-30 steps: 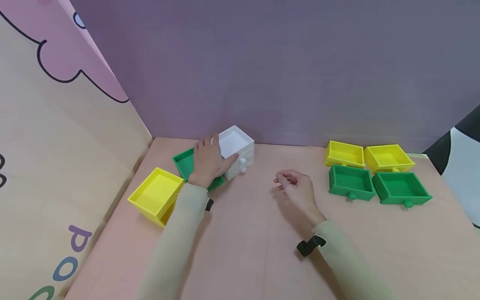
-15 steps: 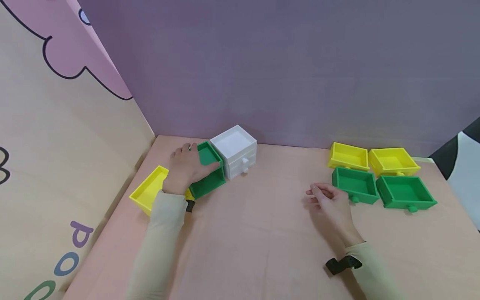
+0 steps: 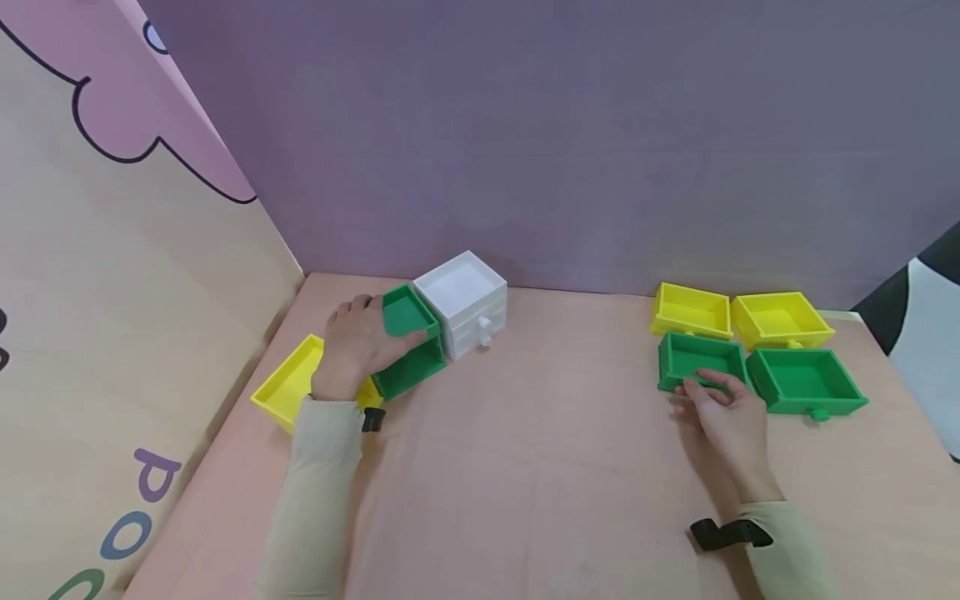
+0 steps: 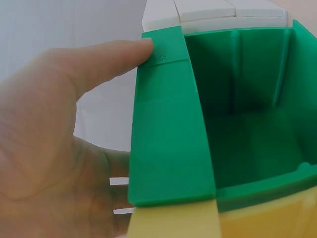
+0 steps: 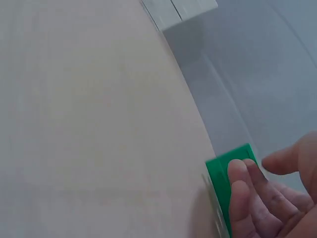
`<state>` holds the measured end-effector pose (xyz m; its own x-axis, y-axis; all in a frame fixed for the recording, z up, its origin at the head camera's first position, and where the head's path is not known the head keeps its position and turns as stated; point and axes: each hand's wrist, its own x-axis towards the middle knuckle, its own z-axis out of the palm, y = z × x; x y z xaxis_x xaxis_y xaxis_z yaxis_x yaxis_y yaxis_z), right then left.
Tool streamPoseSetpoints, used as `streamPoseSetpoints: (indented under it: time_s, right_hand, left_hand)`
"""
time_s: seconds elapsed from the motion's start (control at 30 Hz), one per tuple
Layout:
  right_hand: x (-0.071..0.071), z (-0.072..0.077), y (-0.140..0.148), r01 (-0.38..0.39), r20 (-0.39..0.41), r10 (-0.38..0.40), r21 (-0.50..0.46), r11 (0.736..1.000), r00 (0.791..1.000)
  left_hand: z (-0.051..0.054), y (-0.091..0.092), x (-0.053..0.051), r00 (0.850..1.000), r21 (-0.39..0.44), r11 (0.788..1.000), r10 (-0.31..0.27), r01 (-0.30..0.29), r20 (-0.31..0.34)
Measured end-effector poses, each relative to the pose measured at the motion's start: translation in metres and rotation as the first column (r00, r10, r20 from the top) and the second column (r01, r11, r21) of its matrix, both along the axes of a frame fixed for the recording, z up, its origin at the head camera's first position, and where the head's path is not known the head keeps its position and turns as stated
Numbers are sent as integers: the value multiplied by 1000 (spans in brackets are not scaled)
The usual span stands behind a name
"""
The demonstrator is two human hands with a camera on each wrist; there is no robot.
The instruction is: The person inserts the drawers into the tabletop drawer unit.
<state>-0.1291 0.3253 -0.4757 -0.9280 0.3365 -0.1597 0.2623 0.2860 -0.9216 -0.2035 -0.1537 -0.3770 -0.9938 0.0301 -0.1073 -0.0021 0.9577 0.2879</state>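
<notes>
My left hand (image 3: 351, 346) holds a green cabinet shell (image 3: 407, 312), thumb across its edge and fingers at the far side. In the left wrist view, the thumb touches one end of the green shell (image 4: 168, 134) and the fingers pass behind it. Against the shell stands a white cabinet (image 3: 463, 296) with knobbed drawers. A yellow cabinet shell (image 3: 288, 387) lies partly under the left hand. My right hand (image 3: 727, 425) hovers at the front of a green drawer (image 3: 701, 354); in the right wrist view, its thumb is apart from the loosely bent fingers, beside the green drawer (image 5: 225, 173).
Right of that drawer lies another green drawer (image 3: 806, 377). Behind them are two yellow drawers, one on the left (image 3: 692, 310) and one on the right (image 3: 782, 318). A grey-purple wall (image 3: 570, 150) rises behind the pink tabletop (image 3: 540, 467), with a printed panel at the left.
My left hand has moved left off the white cabinet, and the green shell now sits closer against that cabinet. My right hand has moved right to the green drawer.
</notes>
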Motion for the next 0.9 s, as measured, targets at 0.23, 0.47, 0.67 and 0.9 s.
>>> streamPoseSetpoints:
  time_s: [0.23,0.47,0.67,0.9]
  right_hand:
    - [2,-5,7,29,44,-38,199,980,998]
    - [8,-3,13,35,72,-71,416,909,995]
    - [7,-3,17,16,101,-76,496,868,992]
    - [10,-5,23,-25,131,-35,434,901,991]
  left_hand:
    - [-10,-4,5,998,-20,999,30,-31,-51]
    - [-16,3,5,987,-41,998,47,-54,-151]
    - [-16,5,5,980,-39,997,61,-70,-187]
    - [-14,6,6,982,37,996,87,-82,-169]
